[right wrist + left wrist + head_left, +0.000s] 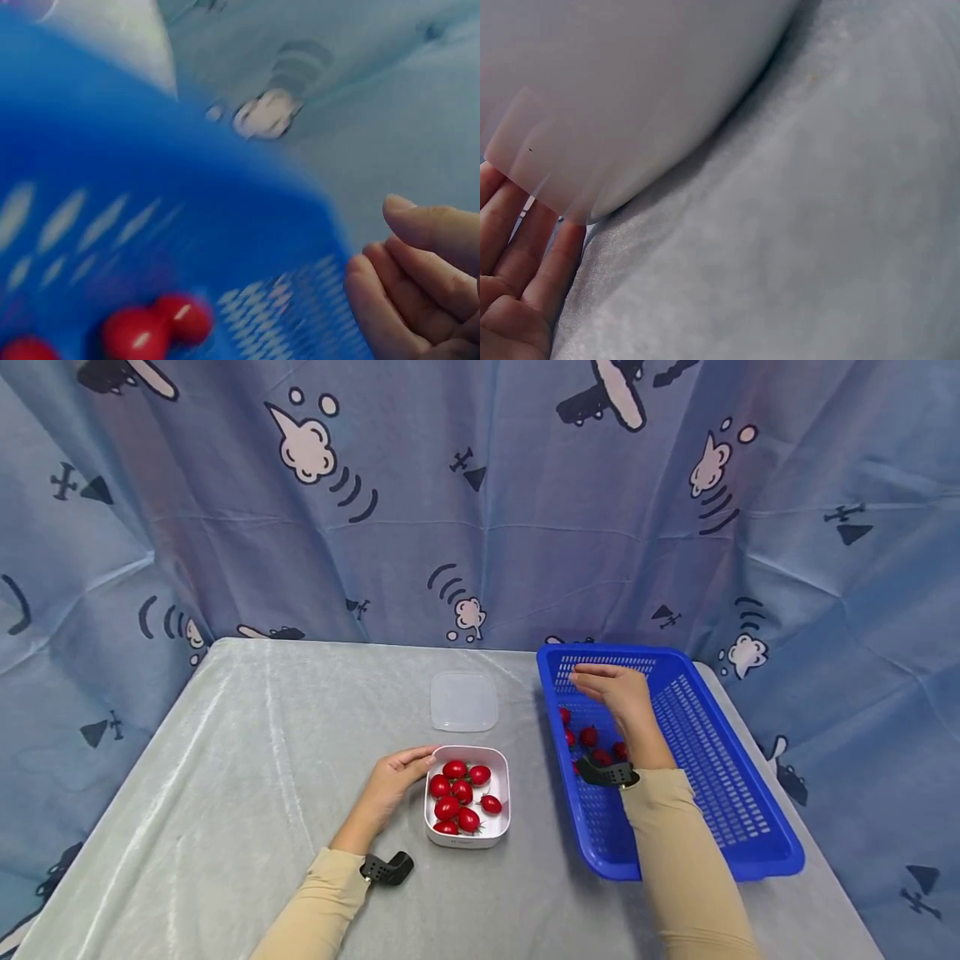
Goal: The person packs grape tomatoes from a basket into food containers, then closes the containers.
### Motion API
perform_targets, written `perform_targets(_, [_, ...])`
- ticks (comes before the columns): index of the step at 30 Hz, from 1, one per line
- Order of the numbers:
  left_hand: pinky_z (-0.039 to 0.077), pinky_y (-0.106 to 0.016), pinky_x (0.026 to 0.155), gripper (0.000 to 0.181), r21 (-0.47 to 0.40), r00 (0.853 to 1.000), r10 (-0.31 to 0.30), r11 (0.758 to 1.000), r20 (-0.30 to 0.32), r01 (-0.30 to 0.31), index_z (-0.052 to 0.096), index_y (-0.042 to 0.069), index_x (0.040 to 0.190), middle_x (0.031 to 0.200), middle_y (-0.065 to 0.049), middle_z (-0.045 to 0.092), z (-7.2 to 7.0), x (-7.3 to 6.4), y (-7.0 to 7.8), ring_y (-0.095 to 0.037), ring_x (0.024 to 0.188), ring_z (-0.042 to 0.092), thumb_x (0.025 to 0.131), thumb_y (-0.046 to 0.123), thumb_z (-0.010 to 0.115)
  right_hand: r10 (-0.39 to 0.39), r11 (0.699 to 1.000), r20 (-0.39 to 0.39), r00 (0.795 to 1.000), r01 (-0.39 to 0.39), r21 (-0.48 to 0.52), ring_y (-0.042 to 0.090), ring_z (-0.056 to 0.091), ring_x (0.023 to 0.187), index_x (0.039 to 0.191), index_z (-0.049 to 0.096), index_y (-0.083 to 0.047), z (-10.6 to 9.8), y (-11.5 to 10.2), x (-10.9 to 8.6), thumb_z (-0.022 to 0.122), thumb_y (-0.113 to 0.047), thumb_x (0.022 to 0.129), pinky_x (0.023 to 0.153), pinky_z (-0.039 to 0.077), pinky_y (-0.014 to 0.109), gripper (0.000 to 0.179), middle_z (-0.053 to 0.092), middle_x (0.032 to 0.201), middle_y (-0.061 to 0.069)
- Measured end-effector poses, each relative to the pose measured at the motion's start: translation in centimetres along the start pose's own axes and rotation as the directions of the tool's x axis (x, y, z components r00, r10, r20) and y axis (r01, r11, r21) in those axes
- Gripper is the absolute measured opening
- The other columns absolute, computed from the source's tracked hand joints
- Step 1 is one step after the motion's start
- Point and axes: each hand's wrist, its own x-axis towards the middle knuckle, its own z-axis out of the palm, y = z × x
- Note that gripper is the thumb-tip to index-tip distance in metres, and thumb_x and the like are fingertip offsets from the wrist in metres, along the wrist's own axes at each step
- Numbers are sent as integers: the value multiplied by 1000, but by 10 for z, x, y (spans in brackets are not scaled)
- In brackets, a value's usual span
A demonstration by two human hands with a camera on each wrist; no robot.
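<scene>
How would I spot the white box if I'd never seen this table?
On the pale table, look left of the big blue basket. There the white box stands, its corner touched by the left hand. Unlike the clear lid beyond it, it has walls and holds red tomatoes.

A blue curtain (420, 552) is hung behind the surface (195, 793) and is also seen along its left and right sides, gathered in soft vertical folds. The curtain is printed with pale aeroplanes (619, 393), puffy clouds (307, 450) outlined in dark, and dark curved stripes (355, 495). The surface is covered by a pale grey cloth (345, 693), marked with long creases on its left half. A translucent lid (464, 702), round-cornered, is laid flat near the surface's far edge, around its middle.
</scene>
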Motion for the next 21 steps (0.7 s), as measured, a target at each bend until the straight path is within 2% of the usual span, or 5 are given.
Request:
perform_targets(5, [51,-18,92,36,2,1000,-1,1000,3,1,65,-5,127,128,-18,67,0,0,0,0,101,64,95,13,66,81,987,-60,995,-89,-132,3,70,91,132,61,5,-2,22,15,73,-20,91,104,49,37,49,64,133,18])
perform_targets(8, [51,-18,92,37,0,1000,3,1000,4,-3,65,-5,126,128,-18,67,0,-1,0,-1,102,64,95,13,66,105,981,-59,993,-114,-159,7,71,94,131,61,6,-1,32,21,74,-20,90,104,50,38,50,60,135,22])
perform_targets(10, [51,-18,93,37,-1,1000,3,1000,2,-3,65,-5,126,127,-17,67,0,-1,0,-1,102,64,95,14,66,118,978,-56,991,-126,-167,5,71,89,131,61,7,0,37,23,74,-19,90,103,50,38,50,59,135,23])
perform_targets(16, [51,-19,93,37,-1,1000,8,1000,4,-8,65,-4,126,126,-15,69,0,0,-1,-1,103,64,95,15,67,128,969,-80,989,-142,-204,5,70,82,124,65,9,3,47,27,77,-17,87,98,53,36,46,68,124,21])
perform_targets(21, [52,-18,92,36,0,1000,14,1000,-1,-14,66,-4,125,124,-13,70,0,0,-2,-2,102,65,94,14,67,130,971,-88,988,-145,-188,10,72,80,117,67,12,7,51,28,79,-11,84,91,58,36,42,76,94,9])
